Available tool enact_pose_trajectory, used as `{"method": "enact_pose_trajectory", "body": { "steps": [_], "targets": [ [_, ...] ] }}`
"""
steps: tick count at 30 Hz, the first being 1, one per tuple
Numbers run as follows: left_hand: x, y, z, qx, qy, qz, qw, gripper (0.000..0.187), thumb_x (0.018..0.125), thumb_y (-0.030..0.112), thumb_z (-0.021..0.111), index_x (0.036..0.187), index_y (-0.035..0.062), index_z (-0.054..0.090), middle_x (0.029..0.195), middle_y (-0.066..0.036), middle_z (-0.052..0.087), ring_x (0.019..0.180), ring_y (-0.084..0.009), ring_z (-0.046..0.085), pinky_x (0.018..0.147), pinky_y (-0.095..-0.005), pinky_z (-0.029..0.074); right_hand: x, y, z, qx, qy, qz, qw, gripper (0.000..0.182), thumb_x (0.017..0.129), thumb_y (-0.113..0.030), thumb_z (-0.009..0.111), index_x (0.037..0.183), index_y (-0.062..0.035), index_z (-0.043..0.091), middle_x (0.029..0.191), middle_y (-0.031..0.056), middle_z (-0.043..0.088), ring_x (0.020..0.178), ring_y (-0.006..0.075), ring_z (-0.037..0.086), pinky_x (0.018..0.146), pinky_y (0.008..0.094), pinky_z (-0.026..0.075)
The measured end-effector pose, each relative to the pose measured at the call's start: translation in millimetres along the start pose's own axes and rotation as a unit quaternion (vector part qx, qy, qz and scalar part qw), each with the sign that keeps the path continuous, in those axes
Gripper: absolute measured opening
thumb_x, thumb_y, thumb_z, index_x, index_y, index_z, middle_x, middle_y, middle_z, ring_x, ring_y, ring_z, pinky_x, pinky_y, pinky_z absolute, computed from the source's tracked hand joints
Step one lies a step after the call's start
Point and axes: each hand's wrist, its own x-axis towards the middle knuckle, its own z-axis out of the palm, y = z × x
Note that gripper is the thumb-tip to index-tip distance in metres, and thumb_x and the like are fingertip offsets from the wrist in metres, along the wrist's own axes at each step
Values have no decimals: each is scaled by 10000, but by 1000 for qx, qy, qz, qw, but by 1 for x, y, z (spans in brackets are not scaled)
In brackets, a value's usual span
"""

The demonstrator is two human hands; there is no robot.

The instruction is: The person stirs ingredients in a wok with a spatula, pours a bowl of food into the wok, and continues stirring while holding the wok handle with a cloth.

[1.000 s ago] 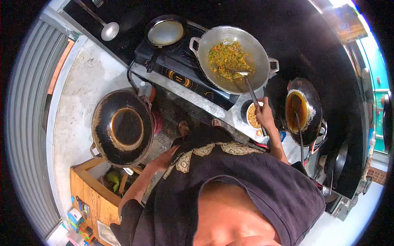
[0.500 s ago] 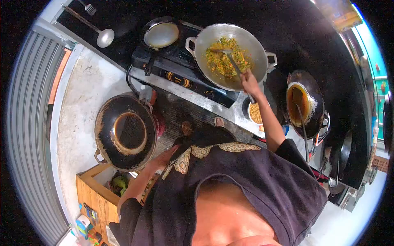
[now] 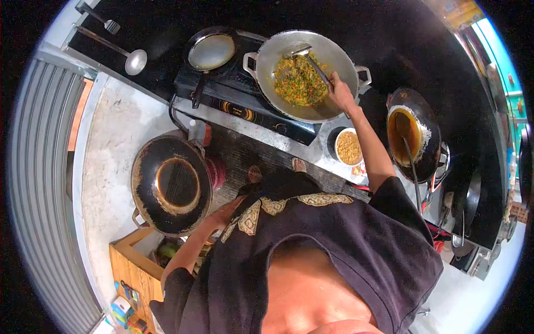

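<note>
My right hand (image 3: 341,93) is closed around the dark handle of a metal spatula (image 3: 317,69). The spatula's blade rests against the far inner side of a large silver wok (image 3: 265,92), beyond the food. Chopped vegetables (image 3: 301,82), green and orange, lie heaped in the middle of that wok, which sits on a black gas stove (image 3: 261,118). At my waist is my left hand (image 3: 227,210), against the dark shirt; its fingers are mostly hidden, so their state does not show.
Left of me stands a blackened wok (image 3: 146,189) with dark liquid. A small frying pan (image 3: 211,51) is on the stove's left side. A bowl of brown crumbly food (image 3: 349,148) stands near my right forearm. Farther right, another wok (image 3: 427,114) holds brown oil and a ladle.
My right hand has moved the spatula from the middle of the vegetables up to the wok's far side. The vegetables now sit in a tighter heap, nearer me. My left hand has barely moved.
</note>
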Motion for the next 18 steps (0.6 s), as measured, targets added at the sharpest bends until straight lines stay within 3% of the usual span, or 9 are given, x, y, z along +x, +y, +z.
{"method": "enact_pose_trajectory", "body": {
  "steps": [2, 5, 7, 8, 11, 14, 15, 16, 18],
  "targets": [
    [-2, 3, -4, -6, -8, 9, 1000, 1037, 670, 368, 736, 1427, 65, 96, 1457, -171, 181, 1311, -322, 274, 1078, -347, 264, -3, 26, 12, 4, 14, -12, 1000, 212, 870, -136, 511, 1032, -21, 436, 891, 263, 598, 870, 456, 564, 719, 487, 438],
    [1, 2, -6, 25, -33, -21, 999, 1032, 667, 361, 735, 1426, 62, 102, 1458, -170, 174, 1308, -326, 276, 1077, -345, 265, -38, 35, -3, -22, -29, 47, 998, 209, 876, -130, 509, 1036, -19, 434, 895, 260, 596, 871, 455, 566, 715, 474, 446],
    [10, -30, 20, 89, 20, 40, 995, 1003, 685, 347, 725, 1424, 58, 111, 1461, -168, 165, 1309, -323, 276, 1075, -347, 265, -69, 24, -29, 53, -11, -1, 999, 297, 865, -115, 502, 1127, -22, 397, 789, 286, 599, 780, 452, 583, 667, 485, 457],
    [13, -40, 30, 119, 46, 69, 989, 989, 693, 340, 720, 1423, 56, 116, 1463, -167, 160, 1310, -322, 276, 1074, -348, 266, -84, 21, -42, 63, -49, 66, 995, 275, 876, -139, 507, 1109, -39, 402, 736, 249, 601, 701, 404, 596, 629, 455, 458],
    [3, -18, 14, 40, 51, 13, 998, 941, 725, 315, 697, 1422, 55, 121, 1457, -175, 181, 1302, -326, 292, 1067, -353, 277, -129, -14, -83, 137, -114, 196, 964, 231, 901, -218, 526, 1034, -65, 415, 573, 122, 545, 480, 221, 553, 485, 361, 426],
    [-7, 6, -8, -62, 10, -59, 996, 952, 720, 317, 707, 1420, 51, 120, 1442, -190, 217, 1290, -332, 313, 1064, -362, 283, -157, -19, -83, 131, -127, 153, 971, 233, 906, -239, 528, 1013, -70, 408, 535, 87, 491, 417, 167, 497, 414, 326, 387],
    [-8, 13, -14, -52, 3, -53, 997, 961, 717, 315, 713, 1420, 49, 115, 1439, -193, 225, 1287, -335, 318, 1066, -364, 282, -156, -34, -84, 135, -152, 209, 957, 215, 907, -225, 522, 1008, -68, 414, 548, 97, 500, 436, 170, 509, 423, 326, 393],
    [-9, 18, -19, -42, -3, -48, 998, 969, 713, 313, 719, 1420, 48, 110, 1435, -196, 232, 1284, -338, 323, 1067, -366, 282, -151, -27, -68, 109, -165, 206, 958, 198, 901, -209, 519, 1008, -68, 430, 581, 130, 537, 441, 203, 530, 463, 361, 422],
    [-12, 25, -28, -20, -16, -32, 999, 990, 708, 311, 729, 1421, 48, 95, 1436, -198, 228, 1287, -338, 319, 1072, -371, 278, -134, -18, -34, 72, -119, 139, 980, 191, 889, -190, 522, 1011, -66, 444, 648, 189, 573, 545, 306, 589, 548, 411, 447]
  ]
}}
